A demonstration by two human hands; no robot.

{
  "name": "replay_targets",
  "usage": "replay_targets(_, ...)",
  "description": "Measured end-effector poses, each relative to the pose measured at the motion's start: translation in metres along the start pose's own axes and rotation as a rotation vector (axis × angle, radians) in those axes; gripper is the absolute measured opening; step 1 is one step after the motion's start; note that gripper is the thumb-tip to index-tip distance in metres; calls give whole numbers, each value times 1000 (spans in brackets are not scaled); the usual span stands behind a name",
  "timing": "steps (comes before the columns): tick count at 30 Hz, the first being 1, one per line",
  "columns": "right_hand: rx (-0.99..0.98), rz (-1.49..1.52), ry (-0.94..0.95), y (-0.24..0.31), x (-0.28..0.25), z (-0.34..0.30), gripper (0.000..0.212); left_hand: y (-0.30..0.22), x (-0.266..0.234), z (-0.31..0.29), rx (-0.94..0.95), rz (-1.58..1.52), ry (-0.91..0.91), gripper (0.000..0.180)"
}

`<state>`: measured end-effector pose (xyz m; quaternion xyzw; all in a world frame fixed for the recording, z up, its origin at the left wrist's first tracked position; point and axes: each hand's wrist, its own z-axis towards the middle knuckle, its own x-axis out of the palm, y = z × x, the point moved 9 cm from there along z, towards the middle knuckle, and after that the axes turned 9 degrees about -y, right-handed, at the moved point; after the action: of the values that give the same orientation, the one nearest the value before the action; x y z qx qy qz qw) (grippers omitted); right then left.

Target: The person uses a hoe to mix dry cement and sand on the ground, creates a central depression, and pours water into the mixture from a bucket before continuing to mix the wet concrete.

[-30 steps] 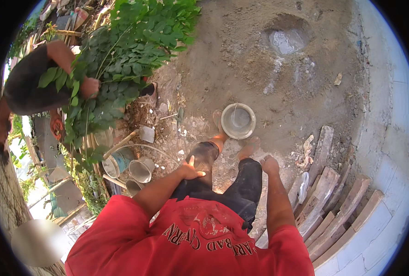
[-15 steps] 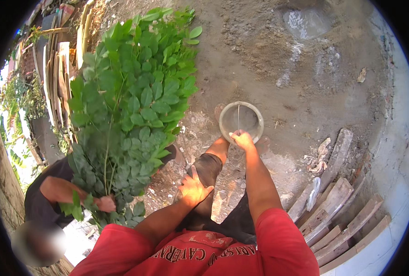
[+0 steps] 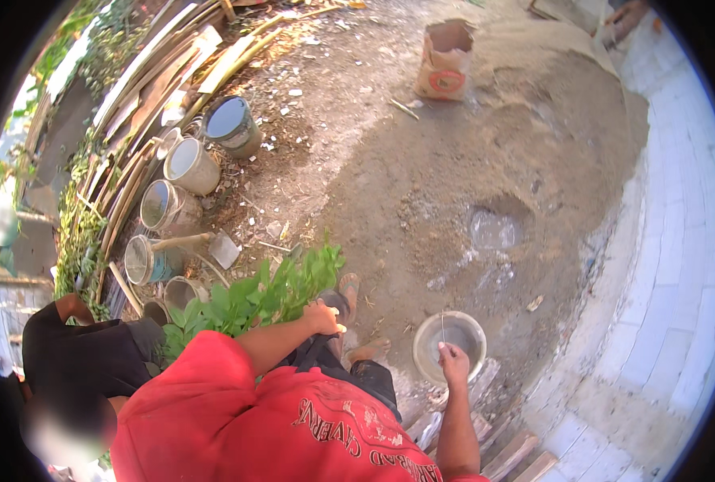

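My right hand (image 3: 454, 361) is closed on the thin wire handle of a round grey bucket (image 3: 418, 351). The bucket hangs or stands low at my right side; whether it touches the ground I cannot tell. My left hand (image 3: 323, 317) lies on my dark-trousered knee with its fingers stretched out, holding nothing. Beyond that hand, a bundle of green leafy branches (image 3: 245, 301) shows partly from behind my arm. Another person (image 3: 84, 353) in a dark top is bent over at the lower left, close to the branches.
Wet grey sand mix (image 3: 422, 185) spreads ahead, with a watery hollow (image 3: 492, 230) in it. An open paper sack (image 3: 444, 64) stands beyond. Several buckets (image 3: 196, 167) line the left, beside stacked boards (image 3: 132, 112). A pale block wall (image 3: 655, 265) rises right; planks (image 3: 512, 455) lie near me.
My view has swung, bringing in the sack and the row of buckets. The leafy branches have shifted lower left with the other person. My right hand keeps the bucket's handle.
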<state>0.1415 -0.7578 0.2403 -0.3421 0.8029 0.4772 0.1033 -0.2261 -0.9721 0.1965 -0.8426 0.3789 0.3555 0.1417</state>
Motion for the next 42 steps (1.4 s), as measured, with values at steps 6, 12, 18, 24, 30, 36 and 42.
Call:
replay_targets(6,-327,-597,-144,104,42,19,36,-29,-82,5,580,-581,-135,53)
replay_targets(12,-756,-717,58,273,154,30,24,-62,-227,0,891,-615,-649,64)
replay_targets(18,-1189,-429,194,447,221,13,21,-23,-301,64,635,-734,-238,68)
replay_targets(24,-941,-573,87,479,276,109,37,78,-353,128,353,-1075,-499,42)
replay_targets(30,-793,-949,343,468,366,251,63,216,-402,197,-135,-1473,-646,40)
replay_targets(36,-581,-1096,866,537,471,353,64,302,-422,284,-322,-2031,-694,29)
replay_targets(42,-892,-1010,799,679,577,450,54,360,-528,326,-422,-2154,-935,27)
